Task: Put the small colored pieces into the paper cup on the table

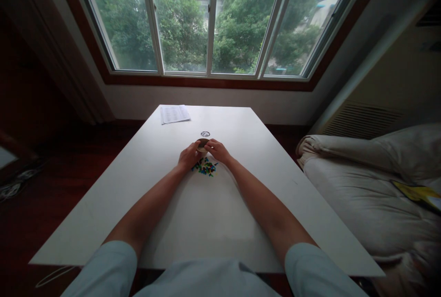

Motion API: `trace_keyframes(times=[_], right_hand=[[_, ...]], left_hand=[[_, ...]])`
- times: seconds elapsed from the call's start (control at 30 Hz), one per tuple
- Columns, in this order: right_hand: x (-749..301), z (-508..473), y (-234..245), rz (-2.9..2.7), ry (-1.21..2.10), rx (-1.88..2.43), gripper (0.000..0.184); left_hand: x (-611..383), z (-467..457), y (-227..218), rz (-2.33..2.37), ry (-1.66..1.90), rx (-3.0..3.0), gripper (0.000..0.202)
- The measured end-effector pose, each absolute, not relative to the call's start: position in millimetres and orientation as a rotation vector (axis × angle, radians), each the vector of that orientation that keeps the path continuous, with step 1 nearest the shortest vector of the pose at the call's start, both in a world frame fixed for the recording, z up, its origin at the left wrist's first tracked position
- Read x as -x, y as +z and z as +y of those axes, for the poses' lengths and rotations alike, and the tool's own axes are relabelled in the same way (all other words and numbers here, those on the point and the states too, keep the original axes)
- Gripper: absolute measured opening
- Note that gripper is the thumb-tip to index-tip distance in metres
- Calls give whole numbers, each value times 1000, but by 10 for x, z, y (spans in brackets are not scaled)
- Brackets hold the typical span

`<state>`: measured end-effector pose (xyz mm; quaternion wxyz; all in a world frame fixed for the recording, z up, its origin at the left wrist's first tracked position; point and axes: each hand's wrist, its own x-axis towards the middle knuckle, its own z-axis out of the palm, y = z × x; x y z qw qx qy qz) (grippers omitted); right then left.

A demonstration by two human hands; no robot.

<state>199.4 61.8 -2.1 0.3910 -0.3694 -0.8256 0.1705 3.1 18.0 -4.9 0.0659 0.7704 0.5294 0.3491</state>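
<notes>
Both of my hands grip a small round bowl-like container (pixel 202 149), brown inside with a lighter rim, near the middle of the table. My left hand (pixel 189 154) is closed on its left side, and my right hand (pixel 217 150) is closed on its right side with the fingers over the rim. Just in front of the container lies a loose heap of small green, blue and red pieces (pixel 206 167), too small to make out exactly. Behind it, a flat round thing with a black-and-white pattern (pixel 205 134) rests on the tabletop.
A stack of printed paper sheets (pixel 175 114) lies at the far left corner of the white table (pixel 268 232). To the right stands a cream padded sofa (pixel 341 196) with a yellow item (pixel 418 193) on it. A wide window (pixel 210 21) is beyond the table.
</notes>
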Motion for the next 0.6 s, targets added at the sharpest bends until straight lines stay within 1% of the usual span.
trace_keyframes(times=[0.3, 0.4, 0.6], right_hand=[[-2012, 663, -35, -2088, 622, 866, 32], [-1997, 643, -49, -2077, 609, 877, 31], [-1965, 571, -64, -2065, 608, 886, 22]], left_hand=[[-43, 195, -81, 1543, 1077, -2309, 65], [-27, 198, -69, 1506, 1083, -2313, 68], [-3, 201, -50, 1447, 1091, -2324, 71]])
